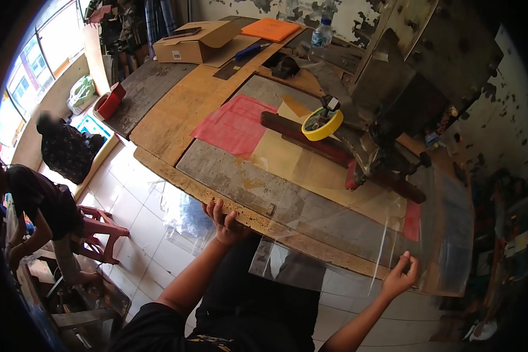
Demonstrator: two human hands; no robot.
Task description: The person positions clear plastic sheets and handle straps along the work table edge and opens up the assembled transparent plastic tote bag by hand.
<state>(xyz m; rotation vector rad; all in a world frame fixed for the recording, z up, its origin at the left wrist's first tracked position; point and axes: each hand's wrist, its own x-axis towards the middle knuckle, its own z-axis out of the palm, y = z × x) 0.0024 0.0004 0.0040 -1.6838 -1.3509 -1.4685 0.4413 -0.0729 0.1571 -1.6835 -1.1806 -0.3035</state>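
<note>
My left hand (pixel 224 223) rests at the front edge of the worktable (pixel 185 182), fingers curled up over the wooden rim. At the right, my right hand (pixel 400 274) has thumb and fingers pinched together at the edge of a clear plastic sheet (pixel 358 220). The sheet lies over the table and partly hangs past its front edge. Behind it is a dark machine with a long red bar (pixel 311 144) above a yellowish sheet (pixel 281 155) and a red sheet (pixel 232 123). A yellow tape roll (pixel 322 126) hangs on the machine.
Farther back are a cardboard box (pixel 185 48), an orange folder (pixel 270 29), a blue tool (pixel 247 51) and a bottle (pixel 321 35). Red tape (pixel 110 102) sits at the left corner. Two people are at the left, by a red stool (pixel 102 232). Plastic sheets (pixel 185 214) lie on the floor.
</note>
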